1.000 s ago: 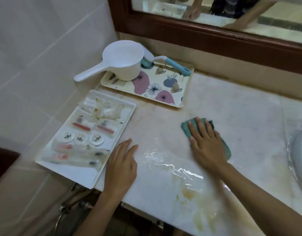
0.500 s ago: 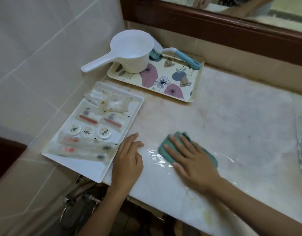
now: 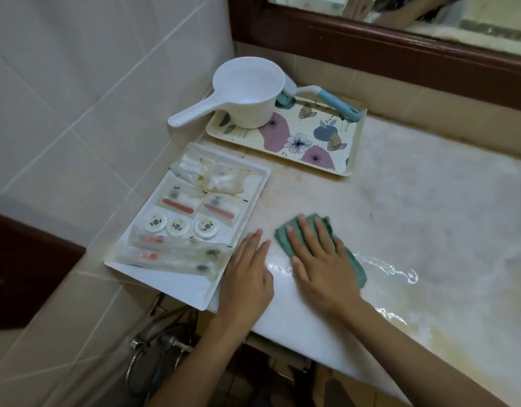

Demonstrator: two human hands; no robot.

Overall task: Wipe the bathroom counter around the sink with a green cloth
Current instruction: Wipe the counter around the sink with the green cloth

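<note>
Closest to me, under the counter edge, there's some metal plumbing (image 3: 153,345) with a hose, pretty dark down there

Then both hands, up on the front part of the counter (image 3: 429,218). The left hand (image 3: 247,277) lies flat with straight fingers held together and nothing in it. It's right up against the near side of a white tray (image 3: 171,286), can't tell if it actually touches. The right hand (image 3: 320,265) is spread flat on top of the green cloth (image 3: 284,239), fingers straight, pressing it onto the stone rather than wrapped around it. The cloth is bunched up and pokes out past the fingertips and along the little-finger side. It lies on the front left of the counter, just right of the white tray. Shiny wet streaks (image 3: 394,270) run off to the right of it, with yellowish stains nearer the front edge

The white tray holds sealed packets and three little round soaps (image 3: 177,226) in a row, and its near corner hangs past the counter front

Further back a flowery tray (image 3: 309,142) lies by the back wall. A white scoop (image 3: 249,92) stands on it, handle pointing left off the tray, and a blue-handled brush (image 3: 335,102) lies behind it, head partly hidden. Behind all that is a mirror (image 3: 429,16) in a dark wood frame, and tiled wall (image 3: 92,83) on the left
</note>
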